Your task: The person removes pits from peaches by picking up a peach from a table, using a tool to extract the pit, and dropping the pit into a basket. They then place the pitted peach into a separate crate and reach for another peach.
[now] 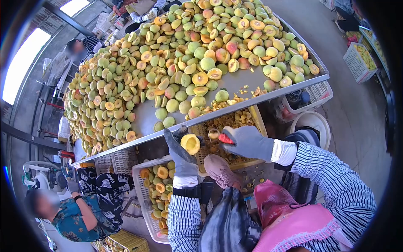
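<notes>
My left hand point(179, 156), in a grey glove with dark fingertips, holds a hollowed peach half point(190, 144), its yellow cut face turned up. Close on its right, my gloved right hand point(251, 143) is closed around a red-handled pitting spoon point(227, 139); the spoon's rounded end points toward the peach half. Both hands are just off the near edge of a metal table. Beneath them, a yellow crate point(261, 122) contains pits and peach scraps. Pitted halves fill the white crate point(138, 191) below my left wrist.
Peach halves point(168, 63) are heaped across the metal table point(235, 84), whose raised rim point(252, 102) runs in front of me. A white bucket point(312, 117) and a white basket point(325, 93) stand at right. One co-worker point(79, 210) sits at left; others are beyond the table.
</notes>
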`<state>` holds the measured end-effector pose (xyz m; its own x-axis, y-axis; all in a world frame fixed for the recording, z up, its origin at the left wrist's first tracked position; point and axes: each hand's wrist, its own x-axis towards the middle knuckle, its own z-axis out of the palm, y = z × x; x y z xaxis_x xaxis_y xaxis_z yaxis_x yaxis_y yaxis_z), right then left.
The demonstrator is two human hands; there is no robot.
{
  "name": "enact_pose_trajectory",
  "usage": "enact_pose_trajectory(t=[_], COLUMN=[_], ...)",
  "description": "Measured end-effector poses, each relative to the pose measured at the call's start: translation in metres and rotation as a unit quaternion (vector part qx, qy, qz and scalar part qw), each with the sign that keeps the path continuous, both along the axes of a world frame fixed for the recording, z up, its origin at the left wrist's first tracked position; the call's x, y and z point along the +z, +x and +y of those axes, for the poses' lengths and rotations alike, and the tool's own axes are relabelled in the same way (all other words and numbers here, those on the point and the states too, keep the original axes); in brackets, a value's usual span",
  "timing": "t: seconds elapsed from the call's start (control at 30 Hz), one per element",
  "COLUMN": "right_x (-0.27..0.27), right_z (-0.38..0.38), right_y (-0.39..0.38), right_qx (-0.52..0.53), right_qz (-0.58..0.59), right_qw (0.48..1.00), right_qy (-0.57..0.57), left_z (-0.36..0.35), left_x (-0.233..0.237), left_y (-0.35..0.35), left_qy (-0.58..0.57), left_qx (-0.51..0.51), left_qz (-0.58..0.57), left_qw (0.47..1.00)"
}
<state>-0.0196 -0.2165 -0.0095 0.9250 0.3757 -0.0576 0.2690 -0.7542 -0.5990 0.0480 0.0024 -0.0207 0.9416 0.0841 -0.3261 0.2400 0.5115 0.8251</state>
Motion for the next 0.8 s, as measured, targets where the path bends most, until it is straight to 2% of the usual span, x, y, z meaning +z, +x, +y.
enact_pose_trajectory(t=[0.07, 0.13, 0.2, 0.3, 0.33, 0.37, 0.4, 0.43, 0.47, 0.5, 0.53, 0.6, 0.63, 0.67, 0.73, 0.8], right_x=[0.0, -0.006, -0.011, -0.013, -0.016, -0.021, -0.025, -0.026, -0.025, -0.025, -0.017, 0.001, 0.01, 0.02, 0.02, 0.01], right_z=[0.004, 0.014, 0.021, 0.025, 0.026, 0.028, 0.03, 0.03, 0.021, 0.007, 0.0, -0.009, -0.014, -0.022, -0.035, -0.045], right_y=[-0.001, -0.001, 0.003, 0.004, 0.005, 0.006, 0.006, 0.007, 0.011, 0.013, 0.017, 0.021, 0.034, 0.05, 0.09, 0.124], right_qx=[-0.089, -0.096, -0.089, -0.077, -0.074, -0.073, -0.073, -0.074, -0.073, -0.09, -0.109, -0.115, -0.144, -0.174, -0.167, -0.163], right_qz=[-0.063, -0.085, -0.107, -0.1, -0.1, -0.101, -0.101, -0.102, -0.108, -0.063, -0.021, -0.044, -0.109, -0.18, -0.187, -0.194], right_qw=[0.992, 0.991, 0.989, 0.992, 0.991, 0.991, 0.989, 0.986, 0.985, 0.987, 0.986, 0.986, 0.98, 0.967, 0.965, 0.962], right_qy=[0.059, 0.046, 0.041, -0.013, -0.051, -0.052, -0.079, -0.106, -0.109, -0.119, -0.128, -0.116, -0.086, -0.054, -0.08, -0.102], left_z=[0.001, -0.011, -0.012, -0.009, -0.005, -0.001, 0.001, -0.002, -0.004, -0.005, 0.012, 0.043, 0.083, 0.122, 0.155, 0.161], left_x=[-0.003, 0.0, 0.003, -0.013, -0.029, -0.046, -0.055, -0.036, -0.015, -0.001, -0.002, 0.021, 0.007, -0.008, -0.01, 0.015], left_y=[-0.008, -0.016, -0.028, -0.038, -0.034, -0.03, -0.03, -0.038, -0.048, -0.057, -0.043, -0.053, -0.052, -0.053, -0.064, -0.076], left_qy=[0.006, 0.018, 0.015, 0.087, 0.086, 0.275, 0.449, 0.448, 0.293, 0.127, 0.058, 0.083, 0.327, 0.548, 0.628, 0.689], left_qx=[-0.029, 0.012, -0.03, -0.071, -0.07, -0.035, 0.001, 0.003, -0.013, -0.036, -0.001, 0.015, -0.04, -0.088, -0.01, -0.027], left_qz=[-0.001, -0.003, 0.02, -0.12, -0.121, -0.214, -0.296, -0.297, -0.203, -0.098, -0.014, -0.003, -0.087, -0.173, -0.01, -0.005], left_qw=[1.0, 1.0, 0.999, 0.986, 0.986, 0.937, 0.843, 0.843, 0.934, 0.986, 0.998, 0.996, 0.94, 0.814, 0.778, 0.724])
